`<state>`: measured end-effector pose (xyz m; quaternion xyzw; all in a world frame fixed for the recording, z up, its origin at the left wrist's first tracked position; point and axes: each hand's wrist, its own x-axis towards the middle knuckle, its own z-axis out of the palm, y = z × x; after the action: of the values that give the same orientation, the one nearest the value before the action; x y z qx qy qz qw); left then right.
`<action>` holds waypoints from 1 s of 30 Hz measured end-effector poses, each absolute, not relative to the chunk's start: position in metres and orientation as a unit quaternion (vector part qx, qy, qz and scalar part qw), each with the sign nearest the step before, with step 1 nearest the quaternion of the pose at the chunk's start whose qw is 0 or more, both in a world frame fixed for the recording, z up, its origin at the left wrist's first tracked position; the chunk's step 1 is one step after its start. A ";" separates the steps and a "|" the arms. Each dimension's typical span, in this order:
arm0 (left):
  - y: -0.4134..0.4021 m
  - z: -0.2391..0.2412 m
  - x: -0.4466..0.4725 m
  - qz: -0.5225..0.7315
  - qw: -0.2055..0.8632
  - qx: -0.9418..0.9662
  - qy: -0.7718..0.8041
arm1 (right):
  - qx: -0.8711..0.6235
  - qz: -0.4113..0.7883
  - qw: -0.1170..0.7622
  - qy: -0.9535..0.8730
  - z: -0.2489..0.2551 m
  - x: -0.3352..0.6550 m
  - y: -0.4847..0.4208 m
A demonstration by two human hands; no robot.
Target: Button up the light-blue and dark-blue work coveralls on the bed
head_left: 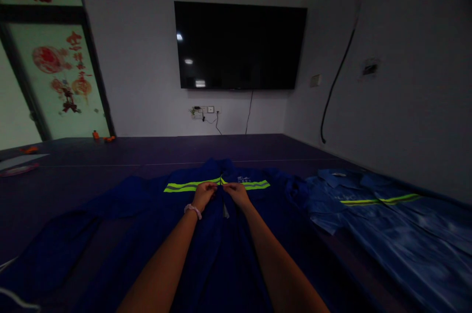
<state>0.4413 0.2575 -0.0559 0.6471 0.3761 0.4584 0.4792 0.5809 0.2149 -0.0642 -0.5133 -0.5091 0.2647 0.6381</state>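
A dark blue work jacket [155, 214] with a yellow-green reflective band across the chest lies spread flat on a dark table [110, 153], sleeves out to both sides. My left hand [204, 193], with a pale bracelet on the wrist, pinches the left edge of the jacket's front opening just below the band. My right hand [236, 193] pinches the opposite edge right beside it. Both hands are closed on the fabric at the chest, nearly touching each other.
A lighter blue jacket [383, 224] with the same reflective band lies to the right on the table. A black TV [239, 46] hangs on the far wall above a socket with cables. Small orange items [104, 137] sit at the far left edge.
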 end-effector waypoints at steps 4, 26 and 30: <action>0.259 -0.056 0.440 0.464 0.496 0.635 0.368 | -0.507 0.262 0.640 -0.515 -0.065 0.580 0.216; 0.261 -0.058 0.442 0.475 0.511 0.618 0.362 | -0.526 0.237 0.596 -0.558 -0.067 0.576 0.221; 0.260 -0.057 0.442 0.473 0.512 0.622 0.357 | -0.521 0.237 0.598 -0.561 -0.068 0.575 0.221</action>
<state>0.4417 0.2603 -0.0572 0.6218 0.3573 0.4728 0.5120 0.5753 0.2207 -0.0682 -0.5208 -0.5608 0.2369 0.5984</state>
